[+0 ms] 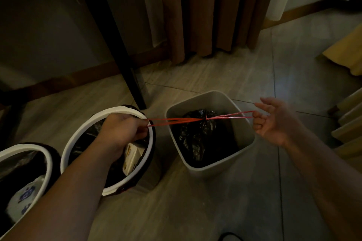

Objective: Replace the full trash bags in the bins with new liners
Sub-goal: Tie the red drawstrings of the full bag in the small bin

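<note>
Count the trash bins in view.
3. One round white-rimmed bin at the far left, partly cropped; a second round bin just right of it; a square grey bin at centre. Others may be out of view.
</note>
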